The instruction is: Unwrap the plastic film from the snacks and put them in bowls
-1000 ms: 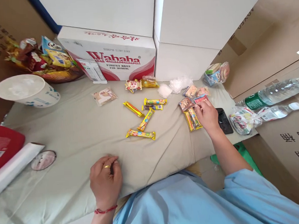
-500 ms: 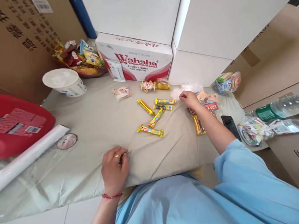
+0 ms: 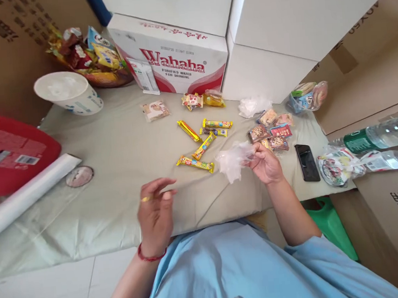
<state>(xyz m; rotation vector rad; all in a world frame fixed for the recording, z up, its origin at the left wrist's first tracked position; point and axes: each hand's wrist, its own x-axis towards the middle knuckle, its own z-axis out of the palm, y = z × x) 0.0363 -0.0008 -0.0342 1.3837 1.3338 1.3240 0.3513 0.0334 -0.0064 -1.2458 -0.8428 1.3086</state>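
In my right hand (image 3: 265, 163) a crumpled translucent plastic bag (image 3: 233, 160) is pinched between thumb and fingers, held over the cloth. My left hand (image 3: 157, 211) is lifted near the front edge, fingers apart and holding nothing. Several yellow snack bars (image 3: 195, 163) lie in a loose group beyond the two hands. Just past my right hand is a pile of small wrapped snacks (image 3: 279, 139). Another crumpled plastic bag (image 3: 254, 105) rests behind that pile.
A Wahaha carton (image 3: 183, 68) stands at the back. Left are a paper tub (image 3: 86, 100), a snack basket (image 3: 112, 78), a red container (image 3: 15, 152) and a white roll (image 3: 35, 192). Right are a phone (image 3: 307, 162), a bagged snack bundle (image 3: 307, 97) and a plastic bottle (image 3: 385, 133).
My right hand has drawn back toward me from the far plastic bags, bringing one with it. My left hand has risen off the cloth and its fingers have spread.
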